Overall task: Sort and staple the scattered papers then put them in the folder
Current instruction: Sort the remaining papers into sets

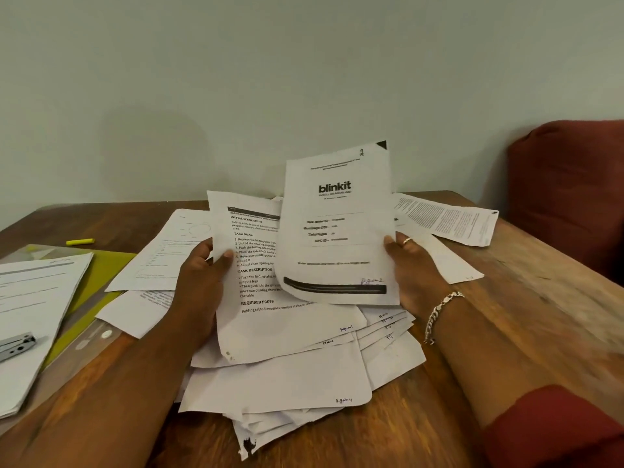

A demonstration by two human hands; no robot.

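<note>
white blinkit sheet [337,228] pinched in right grip [410,265]; left grip [202,278] clasps task sheet [256,282].

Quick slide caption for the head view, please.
Left hand holds a task sheet, right hand a blinkit page, above scattered papers.

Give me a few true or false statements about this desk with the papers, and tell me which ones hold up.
1. The right hand holds the blinkit sheet. True.
2. The left hand rests flat on the table. False: it grips a printed instruction sheet.
3. The stapler lies on a paper stack at the left. True.
4. The yellow highlighter sits on the green folder. False: it lies on the table beyond it.
</note>
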